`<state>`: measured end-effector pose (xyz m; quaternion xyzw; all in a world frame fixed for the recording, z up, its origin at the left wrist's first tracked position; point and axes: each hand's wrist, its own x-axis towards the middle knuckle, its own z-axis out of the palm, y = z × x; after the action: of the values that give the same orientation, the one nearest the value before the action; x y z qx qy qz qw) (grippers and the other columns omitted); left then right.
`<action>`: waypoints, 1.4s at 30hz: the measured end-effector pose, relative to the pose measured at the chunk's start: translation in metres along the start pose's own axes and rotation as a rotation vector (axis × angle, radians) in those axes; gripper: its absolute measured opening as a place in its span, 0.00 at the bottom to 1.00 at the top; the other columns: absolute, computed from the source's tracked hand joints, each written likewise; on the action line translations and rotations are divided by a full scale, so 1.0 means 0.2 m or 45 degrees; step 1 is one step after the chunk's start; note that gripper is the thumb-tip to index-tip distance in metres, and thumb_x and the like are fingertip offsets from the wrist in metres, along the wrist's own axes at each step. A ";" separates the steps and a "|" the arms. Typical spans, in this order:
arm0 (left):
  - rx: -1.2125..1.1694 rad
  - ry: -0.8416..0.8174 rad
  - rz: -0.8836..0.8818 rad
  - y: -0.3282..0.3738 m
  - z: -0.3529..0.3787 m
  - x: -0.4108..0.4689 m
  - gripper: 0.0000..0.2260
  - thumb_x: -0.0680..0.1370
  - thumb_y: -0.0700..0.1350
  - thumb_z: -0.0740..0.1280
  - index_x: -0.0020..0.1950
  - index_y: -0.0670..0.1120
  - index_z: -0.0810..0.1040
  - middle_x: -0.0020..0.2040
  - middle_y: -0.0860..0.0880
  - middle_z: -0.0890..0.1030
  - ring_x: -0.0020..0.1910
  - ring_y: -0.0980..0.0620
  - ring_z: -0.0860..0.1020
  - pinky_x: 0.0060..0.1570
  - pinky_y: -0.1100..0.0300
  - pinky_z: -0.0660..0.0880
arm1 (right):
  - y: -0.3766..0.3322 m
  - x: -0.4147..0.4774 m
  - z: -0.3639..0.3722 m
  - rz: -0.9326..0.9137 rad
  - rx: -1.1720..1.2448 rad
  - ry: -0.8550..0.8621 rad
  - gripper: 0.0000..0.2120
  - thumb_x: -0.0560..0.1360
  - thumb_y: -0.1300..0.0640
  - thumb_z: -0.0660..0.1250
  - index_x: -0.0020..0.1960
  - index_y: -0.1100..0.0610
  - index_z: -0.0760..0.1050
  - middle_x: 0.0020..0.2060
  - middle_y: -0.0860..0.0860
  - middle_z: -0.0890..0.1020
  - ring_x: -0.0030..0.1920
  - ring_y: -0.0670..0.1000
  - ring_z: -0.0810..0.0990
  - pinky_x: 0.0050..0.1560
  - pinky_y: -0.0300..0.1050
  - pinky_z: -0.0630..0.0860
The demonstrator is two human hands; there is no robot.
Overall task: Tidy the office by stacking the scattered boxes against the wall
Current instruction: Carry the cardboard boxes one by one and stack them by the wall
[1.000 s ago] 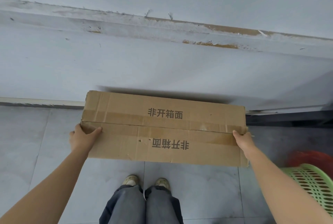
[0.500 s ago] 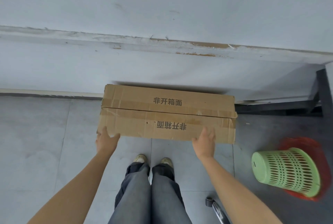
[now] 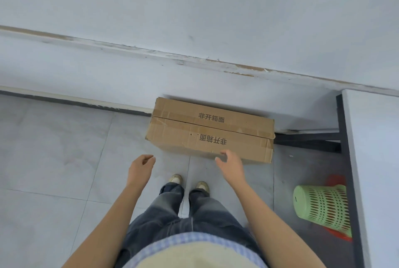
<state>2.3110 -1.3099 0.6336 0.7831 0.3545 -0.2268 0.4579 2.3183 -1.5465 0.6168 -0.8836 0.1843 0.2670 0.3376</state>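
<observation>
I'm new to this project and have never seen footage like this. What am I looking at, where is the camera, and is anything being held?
There is no machine here: a person does the job with bare hands. The one picture comes from a wide-angle camera worn on the person's head, looking forward and down, so you see their own arms, jeans and shoes. The left hand hangs over the grey tiled floor, fingers loosely curled. The right hand is spread open in front of the near edge of the cardboard box. Neither has a grip on anything. The box lies on the floor, its long side along the wall, printed characters on its taped top. To the right, a green plastic basket lies on its side with something red behind it, beside a white-topped desk.
</observation>
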 end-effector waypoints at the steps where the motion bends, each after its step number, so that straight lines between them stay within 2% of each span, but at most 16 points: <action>1: -0.039 -0.026 0.008 0.00 -0.01 -0.02 0.12 0.80 0.42 0.60 0.60 0.40 0.75 0.53 0.43 0.78 0.52 0.46 0.76 0.50 0.55 0.69 | -0.03 -0.01 -0.01 -0.038 0.018 -0.015 0.19 0.79 0.54 0.61 0.67 0.59 0.68 0.65 0.54 0.73 0.66 0.52 0.69 0.64 0.44 0.66; 4: -0.060 -0.091 0.058 0.01 -0.05 -0.07 0.08 0.80 0.43 0.60 0.54 0.42 0.75 0.51 0.44 0.78 0.49 0.47 0.76 0.48 0.56 0.69 | -0.12 -0.03 -0.02 -0.122 0.004 -0.149 0.19 0.78 0.52 0.61 0.66 0.59 0.69 0.62 0.53 0.75 0.62 0.51 0.73 0.58 0.43 0.69; 7: -0.094 -0.077 0.112 0.03 -0.09 -0.09 0.08 0.80 0.43 0.60 0.53 0.42 0.75 0.49 0.45 0.78 0.48 0.48 0.76 0.48 0.57 0.69 | -0.20 -0.04 -0.03 -0.179 -0.072 -0.228 0.19 0.78 0.50 0.61 0.65 0.59 0.69 0.60 0.54 0.75 0.59 0.51 0.74 0.54 0.41 0.70; 10: -0.094 -0.073 0.159 0.04 -0.11 -0.09 0.06 0.80 0.44 0.59 0.50 0.43 0.75 0.47 0.46 0.78 0.46 0.49 0.76 0.47 0.58 0.70 | -0.24 -0.06 -0.02 -0.219 -0.056 -0.219 0.19 0.78 0.50 0.61 0.65 0.58 0.70 0.59 0.53 0.75 0.58 0.50 0.74 0.54 0.42 0.71; 14: -0.037 -0.196 0.152 0.03 -0.10 -0.05 0.08 0.80 0.43 0.60 0.41 0.45 0.74 0.45 0.44 0.78 0.43 0.49 0.75 0.45 0.57 0.69 | -0.25 -0.11 0.03 -0.205 -0.053 -0.182 0.19 0.78 0.51 0.62 0.65 0.59 0.70 0.60 0.54 0.76 0.59 0.50 0.74 0.56 0.41 0.71; 17: 0.016 -0.329 0.177 0.11 -0.13 0.04 0.09 0.80 0.43 0.59 0.47 0.41 0.76 0.47 0.43 0.78 0.44 0.48 0.76 0.48 0.57 0.68 | -0.26 -0.15 0.05 -0.096 -0.022 -0.135 0.19 0.78 0.50 0.61 0.65 0.59 0.69 0.61 0.53 0.75 0.61 0.51 0.74 0.57 0.42 0.70; 19: 0.081 -0.396 0.254 0.21 -0.16 0.12 0.09 0.80 0.44 0.59 0.49 0.40 0.75 0.47 0.44 0.78 0.45 0.48 0.76 0.49 0.57 0.68 | -0.28 -0.17 0.06 -0.003 0.072 -0.039 0.19 0.78 0.50 0.61 0.65 0.59 0.69 0.62 0.53 0.75 0.61 0.51 0.74 0.57 0.42 0.70; 22: 0.222 -0.489 0.430 0.35 -0.23 0.24 0.09 0.80 0.45 0.60 0.45 0.43 0.75 0.45 0.46 0.78 0.45 0.48 0.76 0.47 0.57 0.68 | -0.33 -0.21 0.12 0.157 0.336 0.195 0.18 0.78 0.52 0.62 0.65 0.59 0.70 0.59 0.54 0.76 0.60 0.51 0.74 0.57 0.41 0.70; 25: 0.379 -0.611 0.600 0.42 -0.29 0.34 0.10 0.79 0.44 0.60 0.49 0.40 0.77 0.46 0.45 0.79 0.45 0.48 0.77 0.46 0.56 0.69 | -0.39 -0.27 0.30 0.317 0.600 0.401 0.17 0.77 0.54 0.63 0.63 0.60 0.71 0.54 0.53 0.76 0.59 0.52 0.75 0.56 0.41 0.70; 27: 0.500 -0.684 0.671 0.41 -0.33 0.38 0.11 0.79 0.44 0.59 0.50 0.38 0.77 0.47 0.44 0.79 0.46 0.48 0.77 0.46 0.56 0.69 | -0.43 -0.32 0.48 0.441 0.691 0.455 0.17 0.77 0.55 0.62 0.64 0.60 0.70 0.56 0.53 0.76 0.58 0.51 0.74 0.55 0.39 0.68; 29: 0.624 -0.774 0.709 0.38 -0.36 0.41 0.11 0.80 0.44 0.59 0.50 0.38 0.77 0.47 0.43 0.79 0.46 0.48 0.77 0.47 0.56 0.69 | -0.49 -0.40 0.67 0.561 0.756 0.445 0.18 0.78 0.55 0.62 0.66 0.59 0.69 0.61 0.54 0.75 0.59 0.50 0.73 0.54 0.38 0.67; 32: 0.819 -0.943 0.671 0.30 -0.41 0.39 0.10 0.80 0.45 0.58 0.47 0.41 0.75 0.46 0.45 0.78 0.46 0.48 0.76 0.48 0.57 0.68 | -0.56 -0.53 0.86 0.720 0.856 0.466 0.18 0.77 0.54 0.62 0.65 0.59 0.70 0.62 0.55 0.74 0.61 0.51 0.73 0.54 0.38 0.68; 37: 1.059 -1.181 0.826 0.24 -0.34 0.29 0.09 0.80 0.46 0.59 0.42 0.46 0.74 0.45 0.46 0.77 0.46 0.48 0.75 0.49 0.57 0.68 | -0.59 -0.79 0.93 0.939 1.058 0.840 0.18 0.77 0.55 0.62 0.65 0.60 0.71 0.61 0.56 0.75 0.61 0.52 0.73 0.53 0.37 0.67; 42: 1.148 -1.417 1.091 0.20 -0.25 0.07 0.11 0.80 0.42 0.59 0.38 0.45 0.72 0.38 0.48 0.75 0.42 0.49 0.74 0.37 0.61 0.66 | -0.65 -1.06 1.13 1.092 1.232 1.105 0.18 0.77 0.56 0.62 0.65 0.60 0.70 0.61 0.56 0.75 0.61 0.51 0.73 0.54 0.37 0.67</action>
<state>2.3509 -1.2749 0.6702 0.7319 -0.3768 -0.5071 0.2555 2.1390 -1.2670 0.6665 -0.5150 0.7217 -0.1057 0.4503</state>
